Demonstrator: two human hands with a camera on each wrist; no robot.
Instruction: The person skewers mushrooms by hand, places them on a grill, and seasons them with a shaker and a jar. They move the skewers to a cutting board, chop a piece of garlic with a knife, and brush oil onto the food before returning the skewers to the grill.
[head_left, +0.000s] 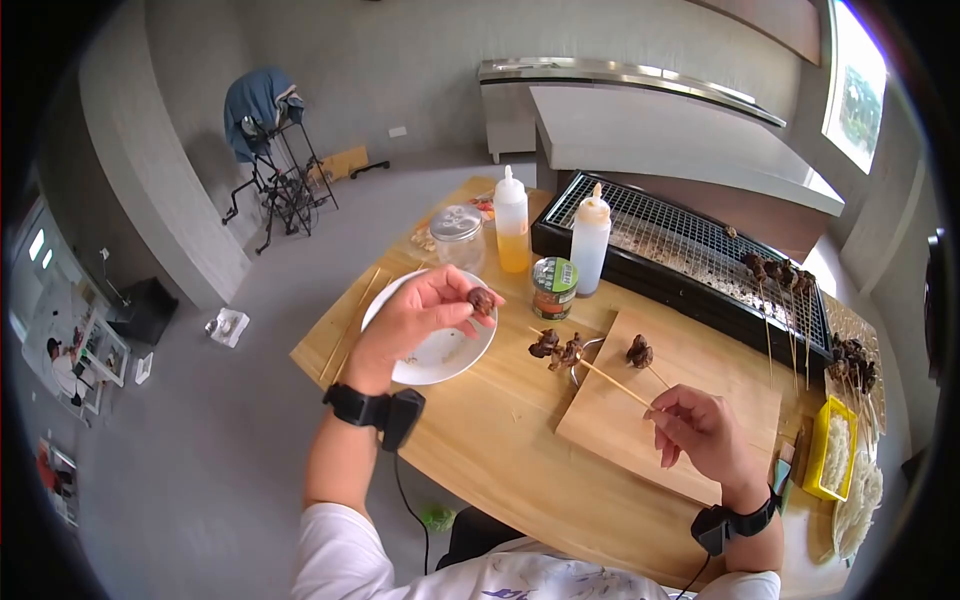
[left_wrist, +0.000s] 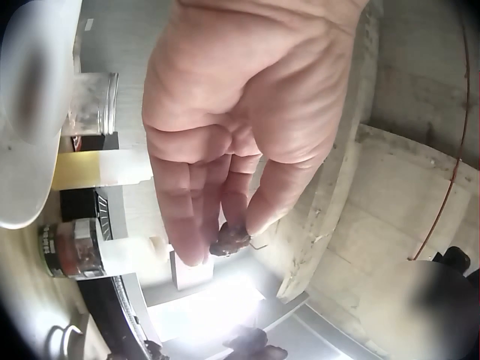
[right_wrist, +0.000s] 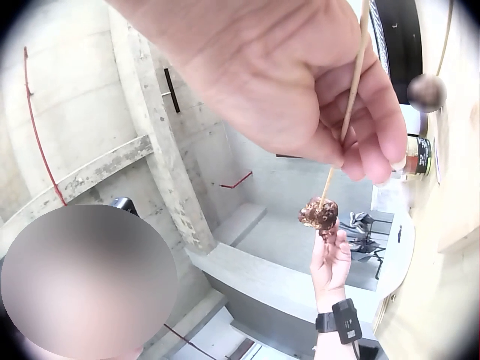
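My left hand [head_left: 420, 318] pinches a small dark brown chunk of meat [head_left: 481, 300] between thumb and fingertips, above the right side of a white plate [head_left: 432, 372]. In the left wrist view the same chunk shows at the fingertips. My right hand [head_left: 698, 432] holds a wooden skewer [head_left: 618, 384] by its shaft over the wooden board [head_left: 610, 425]. Dark meat pieces [head_left: 568, 352] are threaded near the skewer's far end, which points left toward the plate. Another skewered meat piece [head_left: 640, 350] lies on the board.
Behind the board stand a can [head_left: 554, 288], two squeeze bottles [head_left: 511, 225] and a lidded glass jar [head_left: 458, 240]. A long black grill [head_left: 680, 285] runs along the far side, with meat skewers [head_left: 778, 272] at its right end. A yellow tray [head_left: 818, 465] sits far right.
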